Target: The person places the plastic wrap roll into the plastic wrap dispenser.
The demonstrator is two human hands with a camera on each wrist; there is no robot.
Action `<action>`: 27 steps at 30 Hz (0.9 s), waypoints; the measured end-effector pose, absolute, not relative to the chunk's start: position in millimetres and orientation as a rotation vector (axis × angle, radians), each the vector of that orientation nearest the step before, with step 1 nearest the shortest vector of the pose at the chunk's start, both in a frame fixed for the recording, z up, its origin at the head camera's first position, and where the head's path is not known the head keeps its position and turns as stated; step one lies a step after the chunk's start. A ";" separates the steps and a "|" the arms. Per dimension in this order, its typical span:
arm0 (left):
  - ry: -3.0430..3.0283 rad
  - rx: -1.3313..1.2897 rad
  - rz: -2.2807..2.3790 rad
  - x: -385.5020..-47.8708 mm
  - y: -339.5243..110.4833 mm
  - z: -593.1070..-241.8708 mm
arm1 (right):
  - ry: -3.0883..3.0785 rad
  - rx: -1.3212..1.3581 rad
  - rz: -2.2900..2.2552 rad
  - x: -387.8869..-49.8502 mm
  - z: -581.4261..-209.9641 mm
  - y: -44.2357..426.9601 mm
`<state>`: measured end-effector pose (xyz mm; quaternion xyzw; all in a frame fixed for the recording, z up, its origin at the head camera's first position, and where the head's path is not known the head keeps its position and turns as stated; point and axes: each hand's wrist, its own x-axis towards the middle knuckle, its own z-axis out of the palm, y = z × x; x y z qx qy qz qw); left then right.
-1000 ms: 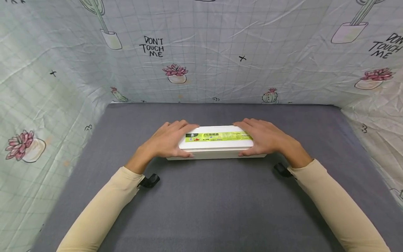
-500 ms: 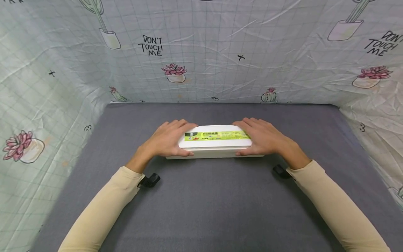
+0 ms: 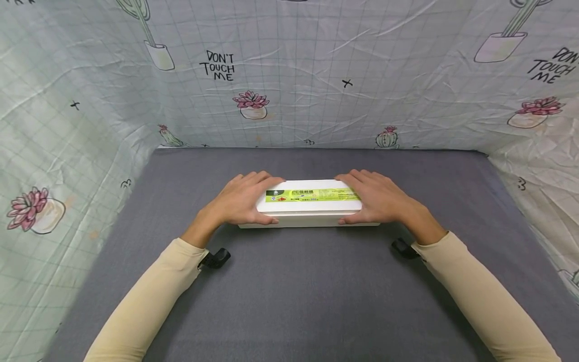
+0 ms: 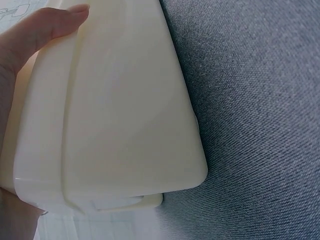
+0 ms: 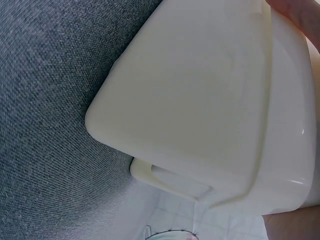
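Observation:
A long white plastic cling film box [image 3: 312, 206] sits on the grey cloth, lengthwise across the head view, with a green and yellow label along its top. My left hand [image 3: 244, 199] grips its left end, thumb on the near side and fingers over the top toward the back. At the opposite end my right hand [image 3: 377, 197] holds it the same way. Both wrist views show the box's smooth near wall, with a seam under the lid and a gap near the end. The fingertips on the far side are hidden.
Grey cloth [image 3: 298, 291] covers the table all around the box. A pale printed curtain [image 3: 307, 50] with cactus drawings and "Don't touch me" lettering closes off the back and both sides. A black wrist mount [image 3: 216, 258] pokes out from the left sleeve, another [image 3: 404, 248] from the right.

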<state>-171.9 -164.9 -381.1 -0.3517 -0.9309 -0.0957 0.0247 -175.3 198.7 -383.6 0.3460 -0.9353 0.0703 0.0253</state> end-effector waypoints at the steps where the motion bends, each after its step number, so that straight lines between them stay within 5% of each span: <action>1: -2.880 -1.090 -0.295 -172.0 -165.0 -381.2 | -2.891 1.070 0.217 -175.2 -383.8 198.7; 27: -2.888 -1.121 -0.575 -165.0 -179.2 -358.8 | -2.928 1.087 0.495 -163.9 -354.2 216.0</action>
